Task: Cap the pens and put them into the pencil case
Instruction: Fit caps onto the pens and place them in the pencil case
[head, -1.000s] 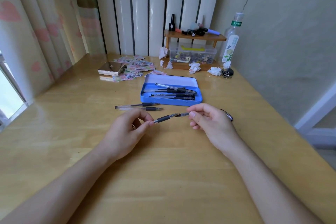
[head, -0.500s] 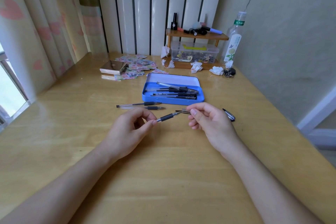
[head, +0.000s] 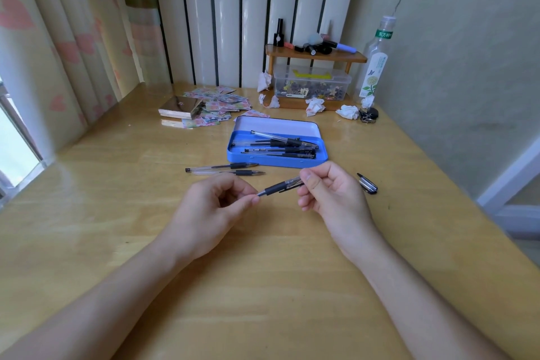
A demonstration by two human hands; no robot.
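A black-grip gel pen (head: 279, 186) is held level over the desk between both hands. My left hand (head: 214, 207) pinches its tip end and my right hand (head: 327, 193) pinches the clear barrel. I cannot tell whether a cap is in my left fingers. Just behind the hands, the open blue pencil case (head: 274, 161) holds several pens (head: 285, 147). Two uncapped pens (head: 225, 169) lie side by side on the desk, left of the case front. A loose black cap (head: 367, 184) lies to the right of my right hand.
At the back stand a small wooden shelf (head: 315, 55) with cosmetics, a clear plastic box (head: 311, 83) under it and a bottle (head: 375, 61). Crumpled tissues (head: 315, 104), keys (head: 368, 114), a small box (head: 181, 107) and scattered stickers (head: 219, 102) lie behind the case.
My hands have drawn slightly closer together, so less of the pen shows between them. The pens, cap and case on the desk have not moved.
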